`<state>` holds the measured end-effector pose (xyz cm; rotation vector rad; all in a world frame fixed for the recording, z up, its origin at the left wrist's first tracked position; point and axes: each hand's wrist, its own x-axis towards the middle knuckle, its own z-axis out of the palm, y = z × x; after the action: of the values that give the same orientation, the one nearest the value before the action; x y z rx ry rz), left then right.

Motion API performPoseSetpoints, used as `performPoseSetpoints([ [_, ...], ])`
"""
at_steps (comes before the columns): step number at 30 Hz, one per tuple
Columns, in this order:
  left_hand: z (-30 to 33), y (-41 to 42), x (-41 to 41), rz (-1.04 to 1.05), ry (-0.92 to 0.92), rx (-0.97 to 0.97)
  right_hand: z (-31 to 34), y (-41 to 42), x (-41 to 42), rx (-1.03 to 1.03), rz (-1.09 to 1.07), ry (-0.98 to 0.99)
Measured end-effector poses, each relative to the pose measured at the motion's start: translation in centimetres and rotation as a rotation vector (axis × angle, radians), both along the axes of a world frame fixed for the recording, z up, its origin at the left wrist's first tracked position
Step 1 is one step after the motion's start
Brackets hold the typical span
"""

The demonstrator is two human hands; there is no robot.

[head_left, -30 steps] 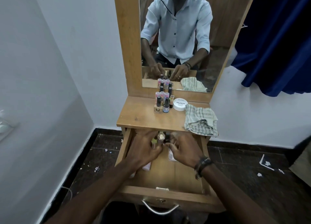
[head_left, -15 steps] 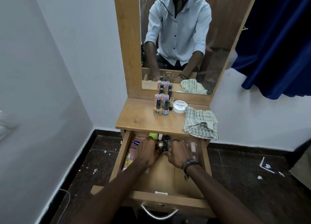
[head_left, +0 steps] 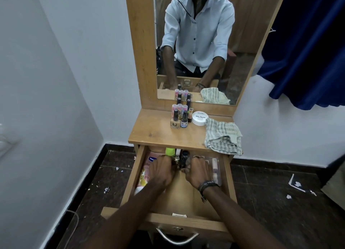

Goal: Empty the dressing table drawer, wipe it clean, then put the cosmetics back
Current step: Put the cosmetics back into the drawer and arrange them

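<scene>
**Both hands deep in the open drawer, closed around small bottles**

Drawer [head_left: 130,175] pulled fully out beneath the wooden surface [head_left: 155,131], metal handle [head_left: 177,238] at the near edge. Left hand [head_left: 162,171] curled, knuckles up, around small bottles [head_left: 180,158] bunched at the drawer's back centre; exactly which bottle under which finger, cannot tell. Right hand [head_left: 198,171] likewise curled and gripping at the same cluster from the other side, dark bracelet [head_left: 207,185] on the wrist. Hands nearly touching each other over the bottles.

Inside the drawer, along the left wall: pink lotion tube [head_left: 144,174] lying flat, partly under the left hand. Behind the hands: green-capped container [head_left: 170,151] upright at the back, a white item just beside it. Along the right wall: clear pouch [head_left: 215,169] with a pale tube inside.

On the surface, already out: group of nail polish bottles [head_left: 180,118] standing upright near the mirror [head_left: 201,43], white round nail polish remover tub [head_left: 199,118] just beside them on the right, striped cloth [head_left: 222,136] crumpled at the right edge, touching the tub and hanging slightly over the front.

Blue curtain [head_left: 308,43] at right; dark floor [head_left: 280,202] strewn with small white scraps.
</scene>
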<state>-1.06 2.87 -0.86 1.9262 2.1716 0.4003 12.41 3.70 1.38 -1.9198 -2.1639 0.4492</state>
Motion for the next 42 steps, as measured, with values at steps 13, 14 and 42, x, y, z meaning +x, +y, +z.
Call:
performPoseSetpoints([
  [13, 5.0, -0.8, -3.7, -0.22, -0.171, 0.496, 5.9, -0.4, 1.4, 0.155, 0.042, 0.13],
  [14, 5.9, -0.4, -3.9, -0.199, -0.231, 0.574, 7.0, 0.2, 1.4, 0.177, 0.009, 0.197],
  [42, 6.7, 5.2, -3.9, 0.169, -0.63, 0.367, 11.0, 9.8, 2.3, 0.372, -0.256, 0.184],
])
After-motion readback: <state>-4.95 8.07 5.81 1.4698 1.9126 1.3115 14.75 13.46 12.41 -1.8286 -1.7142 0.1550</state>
